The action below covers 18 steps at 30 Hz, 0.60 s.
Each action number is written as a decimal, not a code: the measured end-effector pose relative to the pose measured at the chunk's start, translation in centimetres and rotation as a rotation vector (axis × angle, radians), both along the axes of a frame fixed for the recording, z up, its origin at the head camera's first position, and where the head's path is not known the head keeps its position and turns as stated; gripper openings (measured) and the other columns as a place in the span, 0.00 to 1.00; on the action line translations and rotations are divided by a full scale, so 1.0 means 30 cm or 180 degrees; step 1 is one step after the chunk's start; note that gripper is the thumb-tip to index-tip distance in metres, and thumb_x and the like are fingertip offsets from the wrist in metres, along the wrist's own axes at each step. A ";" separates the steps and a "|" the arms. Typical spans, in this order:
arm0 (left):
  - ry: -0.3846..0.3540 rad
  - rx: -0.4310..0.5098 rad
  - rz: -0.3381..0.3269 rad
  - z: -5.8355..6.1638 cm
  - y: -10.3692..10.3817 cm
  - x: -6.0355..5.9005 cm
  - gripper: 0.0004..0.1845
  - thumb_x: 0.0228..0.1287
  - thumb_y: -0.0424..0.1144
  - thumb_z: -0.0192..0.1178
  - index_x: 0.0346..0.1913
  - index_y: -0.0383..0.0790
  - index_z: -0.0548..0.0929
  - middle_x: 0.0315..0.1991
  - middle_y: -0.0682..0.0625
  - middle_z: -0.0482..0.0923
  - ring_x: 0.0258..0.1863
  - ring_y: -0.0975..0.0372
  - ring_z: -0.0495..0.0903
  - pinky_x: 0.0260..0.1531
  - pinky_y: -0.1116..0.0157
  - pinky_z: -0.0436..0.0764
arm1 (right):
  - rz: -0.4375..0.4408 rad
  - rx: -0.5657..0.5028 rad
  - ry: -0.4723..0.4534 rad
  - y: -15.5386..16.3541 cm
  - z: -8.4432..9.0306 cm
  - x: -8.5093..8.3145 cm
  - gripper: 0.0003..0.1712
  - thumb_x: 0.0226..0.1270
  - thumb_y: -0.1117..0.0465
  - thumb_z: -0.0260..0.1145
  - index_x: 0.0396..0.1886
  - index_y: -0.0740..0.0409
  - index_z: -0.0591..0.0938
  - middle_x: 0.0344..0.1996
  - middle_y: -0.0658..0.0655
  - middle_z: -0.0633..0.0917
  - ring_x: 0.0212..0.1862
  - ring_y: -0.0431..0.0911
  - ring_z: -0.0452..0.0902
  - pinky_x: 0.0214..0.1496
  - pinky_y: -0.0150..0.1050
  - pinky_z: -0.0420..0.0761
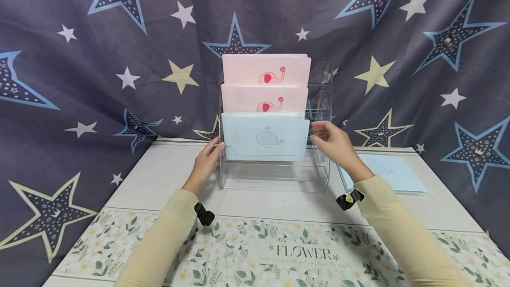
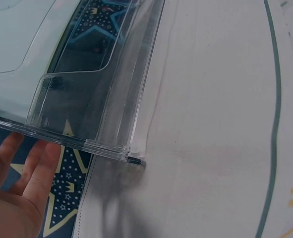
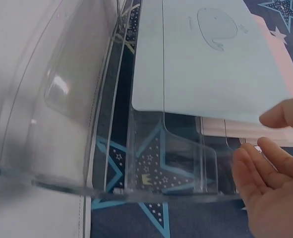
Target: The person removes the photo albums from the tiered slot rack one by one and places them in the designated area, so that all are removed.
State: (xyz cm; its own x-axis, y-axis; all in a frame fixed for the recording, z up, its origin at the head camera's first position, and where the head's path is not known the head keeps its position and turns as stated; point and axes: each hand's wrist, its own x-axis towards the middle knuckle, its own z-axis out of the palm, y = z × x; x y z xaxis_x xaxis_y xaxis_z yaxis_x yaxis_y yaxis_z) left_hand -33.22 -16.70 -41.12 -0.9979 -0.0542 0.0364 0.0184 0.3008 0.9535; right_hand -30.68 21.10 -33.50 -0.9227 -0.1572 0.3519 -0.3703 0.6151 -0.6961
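A clear acrylic tiered rack (image 1: pixel 279 172) stands upright on the table. Its lowest filled tier holds light-blue folders (image 1: pixel 243 138) with a whale drawing; pink folders (image 1: pixel 243 70) with an elephant fill two tiers above. Against the rack's left side, my left hand (image 1: pixel 208 156) rests with extended fingers (image 2: pixel 42 161) along the clear side panel. By the right edge of the blue folders is my right hand (image 1: pixel 334 143), its thumb and fingers (image 3: pixel 250 168) spread apart. In the right wrist view the thumb tip lies at the folder edge; whether it touches, I cannot tell.
More light-blue folders (image 1: pixel 398 174) lie flat on the table, right of the rack and partly behind my right forearm. A floral mat (image 1: pixel 239 251) lettered FLOWER covers the front of the table (image 1: pixel 139 176). Behind the rack hangs a dark star-patterned curtain (image 1: pixel 159 48).
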 end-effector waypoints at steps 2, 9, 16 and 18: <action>0.0006 0.0004 0.0003 0.001 0.002 0.000 0.36 0.73 0.65 0.51 0.78 0.60 0.60 0.70 0.44 0.68 0.60 0.49 0.73 0.55 0.50 0.81 | 0.0091 -0.0017 -0.0138 -0.014 0.001 -0.004 0.26 0.75 0.58 0.63 0.69 0.60 0.71 0.59 0.62 0.78 0.60 0.56 0.74 0.64 0.50 0.74; 0.0007 0.0000 0.0010 0.001 0.005 0.002 0.38 0.70 0.68 0.51 0.78 0.60 0.60 0.70 0.44 0.68 0.60 0.49 0.74 0.55 0.50 0.81 | 0.0146 -0.0263 -0.0608 -0.054 0.001 -0.022 0.38 0.75 0.54 0.63 0.76 0.63 0.60 0.66 0.66 0.71 0.67 0.60 0.68 0.67 0.55 0.72; 0.0012 -0.0009 0.0022 0.002 0.005 0.005 0.38 0.70 0.68 0.51 0.78 0.60 0.60 0.71 0.44 0.68 0.61 0.48 0.74 0.56 0.49 0.80 | 0.0269 -0.0675 -0.0857 -0.081 -0.011 -0.048 0.27 0.75 0.56 0.62 0.67 0.63 0.67 0.59 0.64 0.75 0.63 0.58 0.70 0.62 0.54 0.74; 0.0018 0.0001 0.0025 0.002 0.005 0.005 0.38 0.71 0.67 0.51 0.78 0.59 0.60 0.71 0.44 0.68 0.61 0.48 0.74 0.56 0.50 0.80 | 0.0348 -0.0787 -0.0893 -0.089 -0.013 -0.055 0.26 0.75 0.56 0.62 0.66 0.62 0.68 0.60 0.64 0.75 0.64 0.58 0.70 0.65 0.56 0.72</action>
